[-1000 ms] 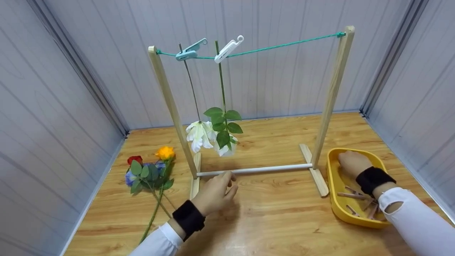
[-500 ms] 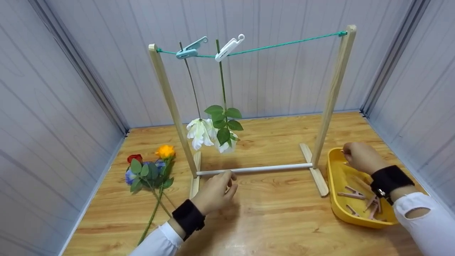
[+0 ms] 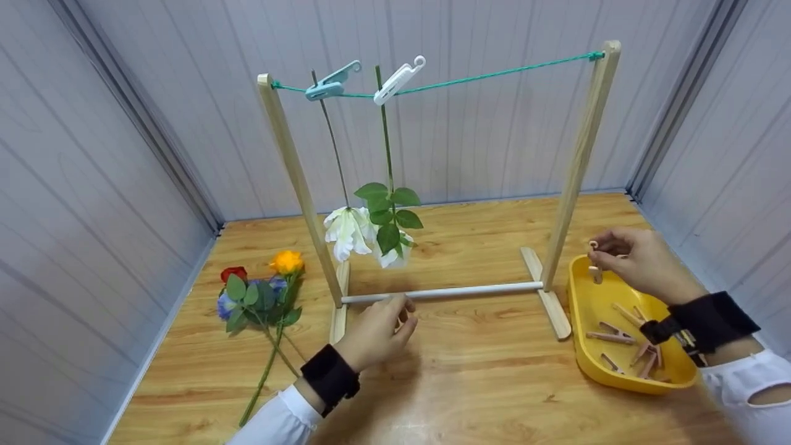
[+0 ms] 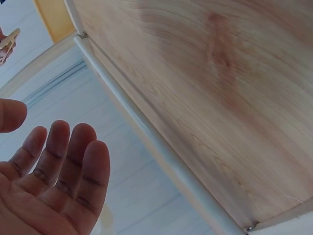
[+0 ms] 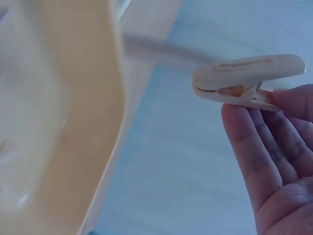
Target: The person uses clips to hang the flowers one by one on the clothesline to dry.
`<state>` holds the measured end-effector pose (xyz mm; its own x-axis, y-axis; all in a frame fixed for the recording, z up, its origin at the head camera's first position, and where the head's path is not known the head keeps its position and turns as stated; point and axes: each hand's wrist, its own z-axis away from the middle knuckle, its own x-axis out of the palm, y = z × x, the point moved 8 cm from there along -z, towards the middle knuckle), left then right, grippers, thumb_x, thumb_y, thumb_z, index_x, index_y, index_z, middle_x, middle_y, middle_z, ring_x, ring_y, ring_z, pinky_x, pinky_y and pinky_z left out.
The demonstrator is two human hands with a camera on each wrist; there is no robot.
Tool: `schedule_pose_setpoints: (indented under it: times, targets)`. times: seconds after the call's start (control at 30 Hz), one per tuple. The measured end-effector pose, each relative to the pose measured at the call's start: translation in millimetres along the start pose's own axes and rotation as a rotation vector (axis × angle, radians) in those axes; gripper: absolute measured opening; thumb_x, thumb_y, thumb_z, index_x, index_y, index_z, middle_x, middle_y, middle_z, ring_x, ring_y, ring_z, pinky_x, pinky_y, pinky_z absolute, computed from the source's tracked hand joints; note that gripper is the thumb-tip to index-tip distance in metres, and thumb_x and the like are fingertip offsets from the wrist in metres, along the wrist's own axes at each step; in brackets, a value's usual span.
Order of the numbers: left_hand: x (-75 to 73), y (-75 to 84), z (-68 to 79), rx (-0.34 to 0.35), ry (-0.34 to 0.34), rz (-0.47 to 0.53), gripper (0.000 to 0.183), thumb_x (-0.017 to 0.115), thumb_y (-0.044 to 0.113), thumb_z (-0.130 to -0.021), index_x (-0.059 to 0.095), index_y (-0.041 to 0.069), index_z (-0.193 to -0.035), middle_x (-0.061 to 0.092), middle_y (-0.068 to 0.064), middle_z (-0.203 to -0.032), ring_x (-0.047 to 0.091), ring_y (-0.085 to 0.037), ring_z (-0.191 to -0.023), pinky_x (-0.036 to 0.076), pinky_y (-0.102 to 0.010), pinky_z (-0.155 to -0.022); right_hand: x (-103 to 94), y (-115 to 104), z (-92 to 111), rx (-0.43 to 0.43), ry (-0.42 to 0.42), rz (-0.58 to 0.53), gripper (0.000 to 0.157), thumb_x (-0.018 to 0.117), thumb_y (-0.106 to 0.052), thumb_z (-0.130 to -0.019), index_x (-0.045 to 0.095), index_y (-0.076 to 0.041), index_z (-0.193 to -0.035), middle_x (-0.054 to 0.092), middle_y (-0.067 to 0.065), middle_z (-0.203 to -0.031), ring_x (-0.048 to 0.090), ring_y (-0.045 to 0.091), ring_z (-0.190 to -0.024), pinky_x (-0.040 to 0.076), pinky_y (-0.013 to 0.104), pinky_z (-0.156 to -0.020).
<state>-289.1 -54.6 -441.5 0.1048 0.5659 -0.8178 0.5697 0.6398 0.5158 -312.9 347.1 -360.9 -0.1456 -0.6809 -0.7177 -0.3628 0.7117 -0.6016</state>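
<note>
Above the far end of the yellow tray, my right hand pinches a pale cream clothespin between thumb and fingers. My left hand hovers with relaxed fingers by the white crossbar of a wooden stand, holding nothing; its palm shows bare in the left wrist view. From the stand's green cord, a blue clothespin and a white clothespin hang two white flowers upside down by their stems.
Left of the stand lie a red flower, an orange flower and blue-purple flowers, stems toward me. Several pinkish clothespins lie in the tray. Wooden posts rise at both sides; panel walls enclose the table.
My right hand has risen out of the yellow tray with the cream clothespin and turned so it shows. The left hand has stayed nearly still.
</note>
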Motion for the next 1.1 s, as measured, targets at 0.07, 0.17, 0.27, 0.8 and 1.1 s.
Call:
schedule_pose_setpoints:
  times: [0.07,0.17,0.27,0.8,1.1]
  targets:
    - [-0.4,3.1,-0.7,0.0,-0.007,0.01,0.016,0.063,0.016,-0.108,0.068,0.003,-0.116,0.074,-0.007,-0.098,0.07,-0.019,-0.087,0.058,-0.03,-0.074,3.2,-10,2,-0.023,0.019,-0.056,0.012,0.074,0.003,-0.1,0.072,0.008,-0.111,0.078,0.02,-0.098,0.065,-0.013,-0.081,0.056,0.01,-0.068]
    - [-1.9,8.2,-1.7,-0.001,-0.011,0.027,0.016,0.063,0.017,-0.109,0.068,0.005,-0.117,0.074,-0.006,-0.098,0.07,-0.018,-0.087,0.058,-0.028,-0.073,11.1,-27,4,-0.051,0.047,-0.178,0.012,0.072,0.008,-0.099,0.071,0.01,-0.111,0.078,0.005,-0.095,0.069,-0.008,-0.081,0.059,0.013,-0.069]
    - [-3.9,14.0,-3.7,0.005,-0.007,0.058,0.014,0.064,0.016,-0.108,0.068,0.004,-0.116,0.074,-0.005,-0.097,0.07,-0.016,-0.086,0.058,-0.027,-0.074,20.8,-42,6,-0.078,0.09,-0.295,0.016,0.07,0.012,-0.098,0.069,0.013,-0.115,0.076,-0.011,-0.095,0.071,-0.003,-0.083,0.06,0.015,-0.071]
    - [-7.8,50.7,-19.8,0.065,-0.054,0.304,0.021,0.059,0.006,-0.11,0.069,-0.003,-0.125,0.076,-0.016,-0.107,0.075,-0.03,-0.096,0.061,-0.027,-0.083,81.6,-78,14,0.011,0.159,-0.77,0.021,0.067,0.021,-0.095,0.066,0.011,-0.113,0.078,0.002,-0.091,0.075,0.01,-0.084,0.061,0.021,-0.074]
    - [3.7,69.4,-21.9,0.055,-0.165,0.441,0.03,0.055,0.013,-0.114,0.061,0.0,-0.14,0.073,-0.015,-0.116,0.073,-0.022,-0.097,0.059,-0.025,-0.084,117.2,-95,21,0.091,0.097,-0.921,0.017,0.065,0.017,-0.097,0.062,0.005,-0.109,0.078,0.004,-0.094,0.075,0.012,-0.084,0.064,0.024,-0.078]
